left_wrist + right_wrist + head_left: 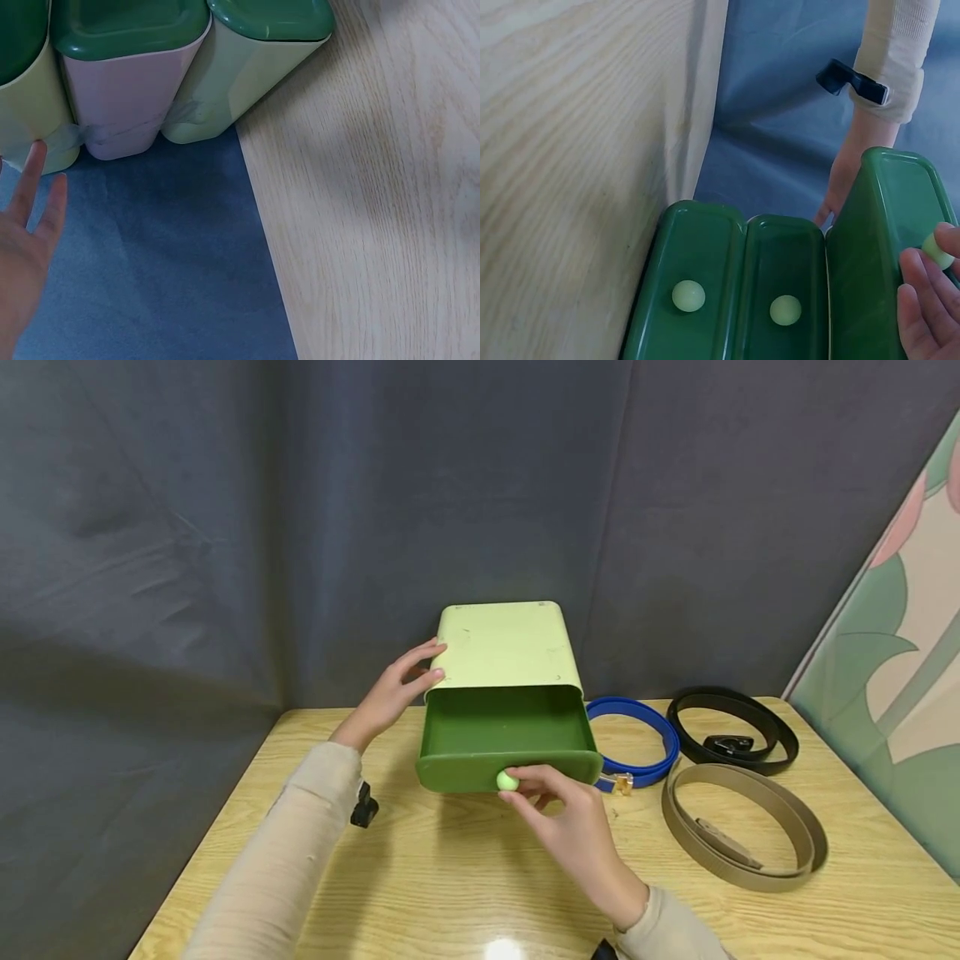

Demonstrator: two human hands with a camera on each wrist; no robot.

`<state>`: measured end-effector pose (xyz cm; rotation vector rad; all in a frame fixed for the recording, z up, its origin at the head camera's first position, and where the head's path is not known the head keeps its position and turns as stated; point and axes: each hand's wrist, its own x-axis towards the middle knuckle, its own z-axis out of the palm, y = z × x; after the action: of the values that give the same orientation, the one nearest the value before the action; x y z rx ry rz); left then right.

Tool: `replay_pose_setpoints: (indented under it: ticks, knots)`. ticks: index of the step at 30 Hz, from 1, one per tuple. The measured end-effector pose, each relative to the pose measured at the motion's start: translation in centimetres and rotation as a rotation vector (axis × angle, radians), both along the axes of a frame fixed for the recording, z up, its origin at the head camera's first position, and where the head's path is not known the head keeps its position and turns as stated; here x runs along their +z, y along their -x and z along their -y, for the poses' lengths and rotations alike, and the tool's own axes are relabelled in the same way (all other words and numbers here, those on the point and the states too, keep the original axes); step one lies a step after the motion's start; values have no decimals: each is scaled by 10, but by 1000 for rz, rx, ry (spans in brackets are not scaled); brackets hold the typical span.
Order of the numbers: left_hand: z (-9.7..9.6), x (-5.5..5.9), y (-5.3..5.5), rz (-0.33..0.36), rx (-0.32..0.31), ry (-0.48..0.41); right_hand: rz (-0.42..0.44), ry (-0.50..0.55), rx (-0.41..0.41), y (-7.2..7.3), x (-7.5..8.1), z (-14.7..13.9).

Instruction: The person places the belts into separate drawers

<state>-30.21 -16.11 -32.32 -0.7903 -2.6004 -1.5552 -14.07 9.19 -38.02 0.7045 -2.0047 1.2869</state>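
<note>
A stacked drawer unit with a pale yellow top shell stands at the table's back. Its top green drawer is pulled out, and the bare inside shows. Thumb and forefinger of my right hand pinch the round light-green knob on the drawer's front. My left hand rests against the shell's left side, fingers spread. In the left wrist view, its fingertips lie at the yellow shell, beside a pink shell and a pale green one, joined with clear tape.
Two lower drawers show round knobs in the right wrist view. Right of the unit lie a coiled blue belt with a gold buckle, a black belt and a tan belt. A dark curtain hangs behind the table.
</note>
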Motion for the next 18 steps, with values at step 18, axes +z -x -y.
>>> replay_pose_setpoints:
  ticks: [18]
  knots:
    - [-3,-1,-2,-18,-8,-30,-39,1,26,-2,-11,1]
